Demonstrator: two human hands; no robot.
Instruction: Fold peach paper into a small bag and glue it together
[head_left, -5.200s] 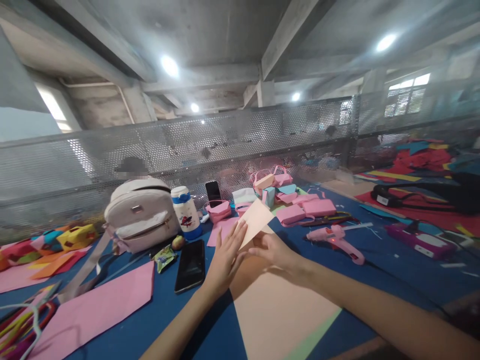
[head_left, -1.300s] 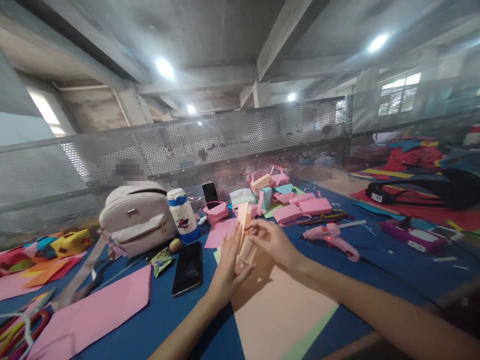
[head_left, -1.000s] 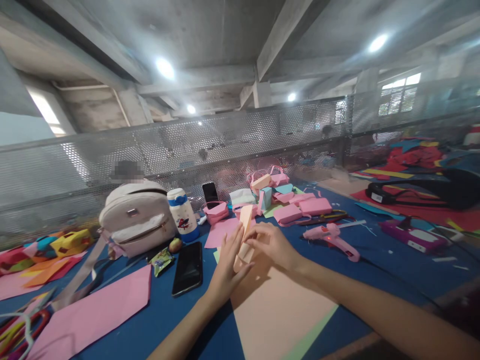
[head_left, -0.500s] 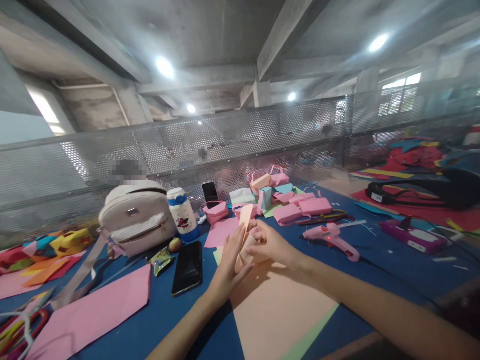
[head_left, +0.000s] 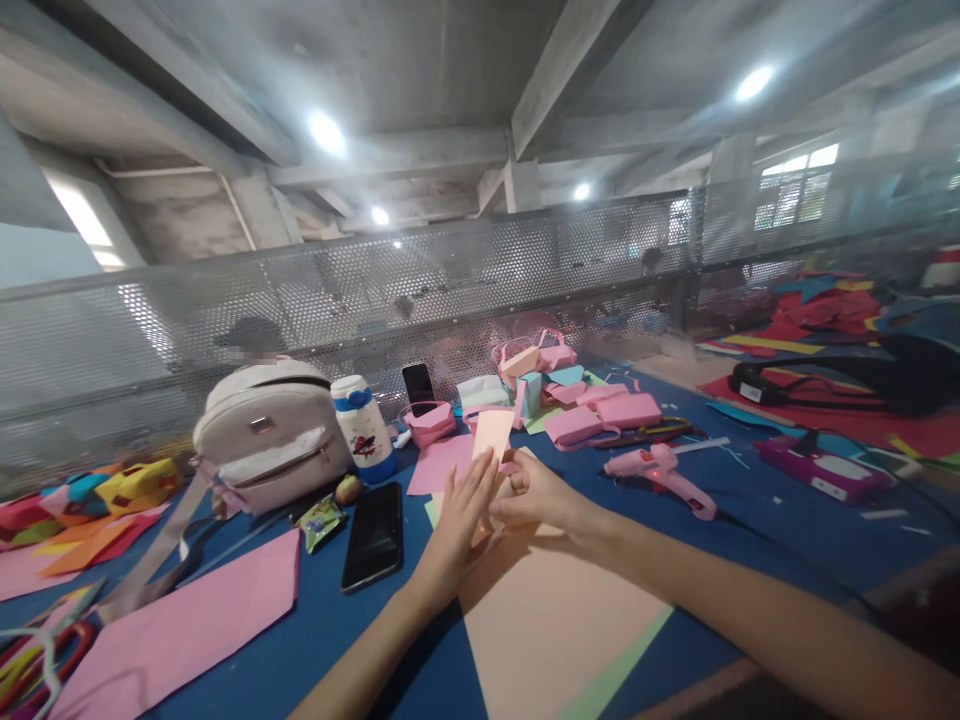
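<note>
A folded piece of peach paper (head_left: 493,434) stands upright between my hands, its flat top edge showing above the fingers. My left hand (head_left: 456,522) presses along its left side, fingers fairly straight and close together. My right hand (head_left: 541,496) grips it from the right with bent fingers. The lower part of the piece is hidden by the hands. Beneath them lies a large peach paper sheet (head_left: 559,620), with a green sheet (head_left: 626,665) showing along its right edge. Just beyond is a pink sheet (head_left: 442,464).
Right of my hands lies a pink glue gun (head_left: 660,472) with a cord. Small pink paper bags (head_left: 600,418) pile up at the back. To the left are a black phone (head_left: 373,537), a bottle (head_left: 364,430), a white backpack (head_left: 270,435) and scissors (head_left: 45,660). A perforated metal screen (head_left: 450,280) stands behind.
The peach piece has turned so that its broad face shows more above my fingers. Both hands stay on it, with small finger shifts.
</note>
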